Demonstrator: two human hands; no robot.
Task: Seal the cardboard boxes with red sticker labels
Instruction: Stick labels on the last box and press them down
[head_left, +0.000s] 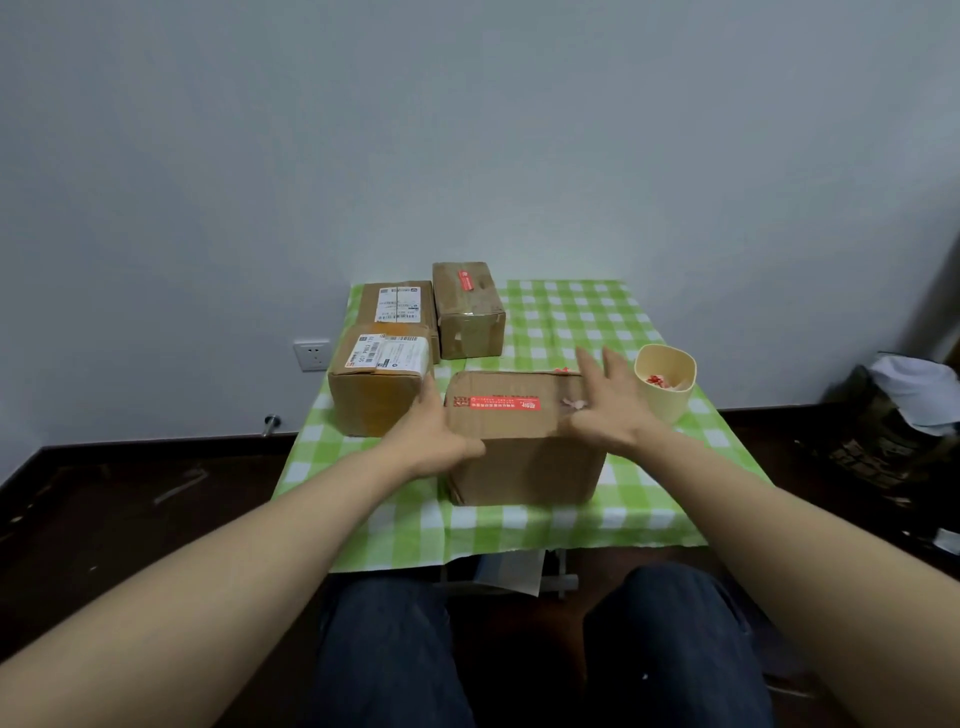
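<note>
Head view, entries listed outward from the wearer. Two knees in dark jeans (670, 649), nearer than the near box (524, 457) and below the table edge. Table under a green-and-white checked cloth (519, 530), carrying the near box close to its front edge. Near box: brown cardboard, flaps down, with one red sticker label (501, 404) lying across the top seam and a small pale scrap (574, 404) just right of that label. Left hand (434, 441): at the near box's left front corner, fingers straight and together along the left side, thumb spread away onto the front face. Right hand (608, 400): at the near box's right top edge, fingers straight and spread apart, slightly blurred; whether the palm touches the cardboard cannot be told. Cream cup (667, 382): just right of the near box, upright, red bits inside. Labelled box (382, 384): just left of the near box, white shipping labels on top. Rear left box (397, 306): beyond the near box, to the left, also white-labelled. Rear upright box (467, 317): beyond the near box, bearing a second red sticker (465, 280) on top. Wall socket (311, 355): far left of the near box. Dark bag (893, 415): on the floor, far right of the near box.
</note>
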